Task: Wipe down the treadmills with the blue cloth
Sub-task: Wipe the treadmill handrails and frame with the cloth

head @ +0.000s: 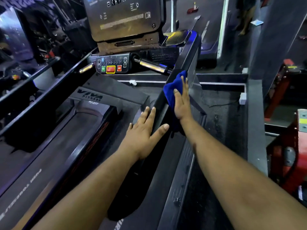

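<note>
Our right hand (181,100) presses the soft, light blue cloth (172,90) flat-fingered against the treadmill's right handrail (181,62); our open left hand (144,130) braces it lower down.

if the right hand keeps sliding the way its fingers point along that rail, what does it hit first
The right hand presses the blue cloth flat against the right handrail, fingers pointing up the rail toward the console. The rail looks free ahead; the first thing is probably the phone at its top corner, though depth is unclear.
</note>
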A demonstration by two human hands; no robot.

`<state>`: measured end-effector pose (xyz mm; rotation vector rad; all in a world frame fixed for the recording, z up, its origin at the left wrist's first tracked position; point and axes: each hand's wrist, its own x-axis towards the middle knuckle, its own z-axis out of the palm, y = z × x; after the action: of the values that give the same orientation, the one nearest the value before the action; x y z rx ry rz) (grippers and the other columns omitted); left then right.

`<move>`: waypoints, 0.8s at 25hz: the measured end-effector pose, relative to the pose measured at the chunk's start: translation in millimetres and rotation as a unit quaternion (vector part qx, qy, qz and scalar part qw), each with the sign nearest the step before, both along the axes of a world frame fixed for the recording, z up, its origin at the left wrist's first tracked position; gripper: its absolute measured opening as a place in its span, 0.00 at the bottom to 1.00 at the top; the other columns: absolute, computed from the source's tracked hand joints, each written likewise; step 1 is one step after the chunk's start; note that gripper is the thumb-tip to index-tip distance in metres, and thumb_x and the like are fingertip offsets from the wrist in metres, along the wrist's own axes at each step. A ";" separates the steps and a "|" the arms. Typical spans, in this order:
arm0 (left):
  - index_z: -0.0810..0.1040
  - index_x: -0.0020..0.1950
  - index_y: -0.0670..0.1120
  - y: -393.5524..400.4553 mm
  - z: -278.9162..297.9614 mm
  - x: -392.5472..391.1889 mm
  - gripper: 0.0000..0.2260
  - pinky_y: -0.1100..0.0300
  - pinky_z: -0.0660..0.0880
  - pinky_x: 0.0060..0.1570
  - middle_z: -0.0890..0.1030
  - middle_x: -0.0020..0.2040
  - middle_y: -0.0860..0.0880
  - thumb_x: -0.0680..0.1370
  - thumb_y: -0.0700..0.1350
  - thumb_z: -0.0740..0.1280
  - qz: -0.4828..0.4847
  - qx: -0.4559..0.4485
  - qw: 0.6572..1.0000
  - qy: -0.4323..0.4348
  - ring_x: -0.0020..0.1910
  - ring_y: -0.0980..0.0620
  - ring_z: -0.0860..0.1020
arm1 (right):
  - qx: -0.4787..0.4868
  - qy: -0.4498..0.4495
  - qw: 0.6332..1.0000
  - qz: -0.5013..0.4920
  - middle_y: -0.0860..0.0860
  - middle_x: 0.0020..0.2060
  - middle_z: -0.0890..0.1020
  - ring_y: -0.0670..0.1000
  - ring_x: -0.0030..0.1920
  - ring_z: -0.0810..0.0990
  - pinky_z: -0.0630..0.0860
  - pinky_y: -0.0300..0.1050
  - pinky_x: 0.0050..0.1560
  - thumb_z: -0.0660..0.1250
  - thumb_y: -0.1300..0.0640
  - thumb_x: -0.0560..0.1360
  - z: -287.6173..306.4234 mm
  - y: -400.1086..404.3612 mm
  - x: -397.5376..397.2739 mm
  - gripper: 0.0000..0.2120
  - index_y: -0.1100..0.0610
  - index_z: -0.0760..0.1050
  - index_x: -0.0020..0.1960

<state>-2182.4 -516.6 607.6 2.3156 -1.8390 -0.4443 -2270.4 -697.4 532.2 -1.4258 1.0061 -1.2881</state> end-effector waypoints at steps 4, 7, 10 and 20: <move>0.45 0.80 0.61 -11.9 -1.1 2.0 0.40 0.39 0.47 0.77 0.42 0.82 0.56 0.71 0.76 0.43 0.004 -0.012 1.000 0.029 0.79 0.59 0.43 | -0.021 -0.038 0.998 0.049 0.47 0.81 0.52 0.44 0.80 0.46 0.47 0.52 0.80 0.53 0.43 0.79 -19.1 98.3 7.1 0.33 0.53 0.53 0.81; 0.45 0.80 0.61 -29.3 1.3 1.6 0.40 0.39 0.47 0.77 0.42 0.81 0.56 0.71 0.76 0.43 0.003 -0.013 0.999 0.033 0.79 0.59 0.43 | -0.041 -0.006 0.997 0.065 0.43 0.80 0.48 0.43 0.79 0.43 0.45 0.49 0.79 0.53 0.41 0.79 -22.2 68.3 0.1 0.33 0.49 0.51 0.81; 0.42 0.81 0.58 -43.6 2.8 1.5 0.42 0.40 0.46 0.77 0.41 0.81 0.57 0.71 0.76 0.43 0.004 0.001 1.000 0.008 0.79 0.59 0.43 | 0.074 -0.013 0.997 0.030 0.49 0.80 0.49 0.45 0.79 0.44 0.44 0.52 0.80 0.52 0.42 0.76 0.0 1.8 0.0 0.36 0.55 0.51 0.80; 0.41 0.81 0.57 -111.1 4.7 2.9 0.43 0.42 0.47 0.77 0.42 0.82 0.55 0.72 0.77 0.46 -0.002 -0.006 0.999 0.034 0.79 0.58 0.44 | -0.128 0.300 0.943 0.074 0.45 0.79 0.58 0.55 0.80 0.44 0.50 0.70 0.75 0.56 0.44 0.76 35.3 -110.3 -7.5 0.26 0.46 0.69 0.73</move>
<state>-2179.4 -627.7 612.2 2.2610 -1.8103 -0.5053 -2277.9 -807.7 567.5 -2.1301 1.1156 -0.9072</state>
